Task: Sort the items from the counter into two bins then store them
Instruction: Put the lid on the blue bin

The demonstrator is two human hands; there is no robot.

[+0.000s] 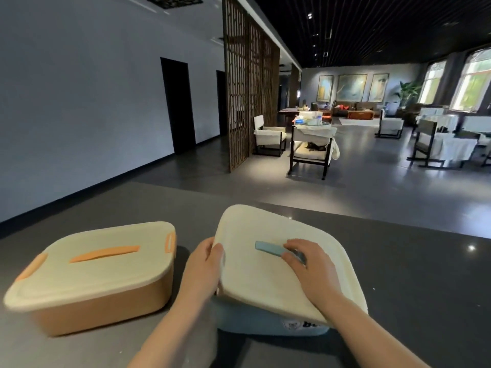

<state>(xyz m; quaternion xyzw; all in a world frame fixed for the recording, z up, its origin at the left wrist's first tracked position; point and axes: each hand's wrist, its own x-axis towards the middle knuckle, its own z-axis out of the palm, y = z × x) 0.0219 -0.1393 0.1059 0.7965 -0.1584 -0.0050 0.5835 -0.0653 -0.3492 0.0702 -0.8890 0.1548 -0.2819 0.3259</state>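
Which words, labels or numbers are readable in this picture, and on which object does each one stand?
Blue bin, front wall: a small round emblem and dark bold letters, cut off by the lid and blurred; unreadable.
Orange bin: no text visible.
No other readable text.

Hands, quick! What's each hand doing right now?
Left hand: grips the left edge of the cream lid.
Right hand: fingers curled on the lid's blue handle.
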